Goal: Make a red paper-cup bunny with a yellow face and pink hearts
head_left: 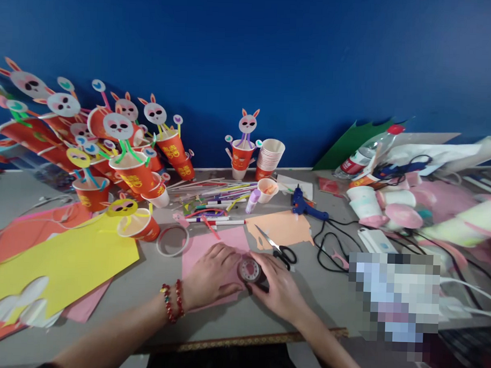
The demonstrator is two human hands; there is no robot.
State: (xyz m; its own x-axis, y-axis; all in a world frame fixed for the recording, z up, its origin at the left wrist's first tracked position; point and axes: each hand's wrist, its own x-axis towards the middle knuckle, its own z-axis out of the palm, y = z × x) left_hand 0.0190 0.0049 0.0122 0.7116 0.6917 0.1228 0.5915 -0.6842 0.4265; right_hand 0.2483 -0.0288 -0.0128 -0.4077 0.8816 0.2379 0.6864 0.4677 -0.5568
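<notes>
My left hand (214,277), with red beads at its wrist, lies flat on a sheet of pink paper (195,246), fingers stretched out. Just to its right, my right hand (280,287) grips a small round dark object (250,270) between thumb and fingers. This object has a pale ring on its face and a pinkish middle; its exact kind is unclear. It rests over the pink sheet's right part. Black-handled scissors (281,252) lie beyond my right hand, partly on a peach paper piece (282,225). A roll of tape (173,240) lies left of the pink sheet.
Red paper cups with rabbit faces (131,172) crowd the left back. Markers (224,222), a glue stick (252,201) and stacked cups (270,155) stand or lie mid-table. A blue glue gun (307,207) trails black cord. Yellow paper (74,258) lies left; a bottle (369,151) leans right.
</notes>
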